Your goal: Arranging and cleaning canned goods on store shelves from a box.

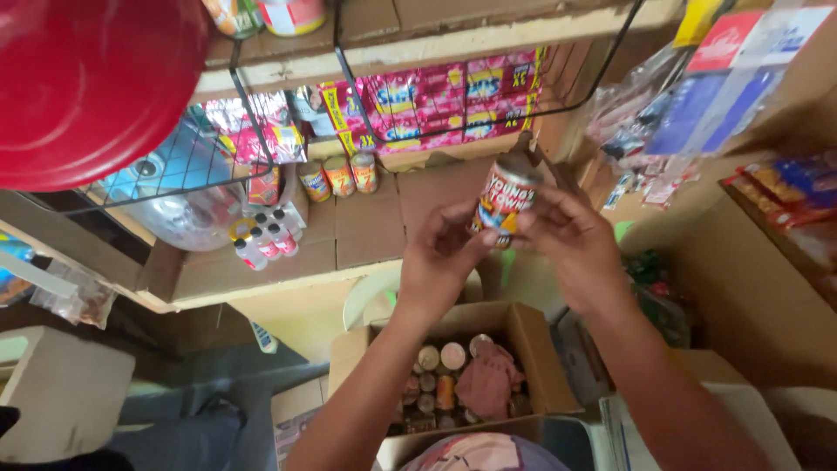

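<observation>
Item: small cylindrical tin can with red-and-white label (506, 199), pinched between my left hand (440, 262) and right hand (571, 244), above open cardboard box of cans (523, 336). Risk: fingertip-only grip; slip drops can onto box contents, denting tins.

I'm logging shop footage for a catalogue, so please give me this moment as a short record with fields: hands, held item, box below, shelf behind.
left hand: raised, fingers on the lower side of the can
right hand: raised, gripping the can from the other side
held item: tin can with a red, white and yellow label, tilted, held up between both hands
box below: open cardboard box holding upright cans and a pink cloth
shelf behind: three cans in a row, small bottles, pink sachet strips
</observation>
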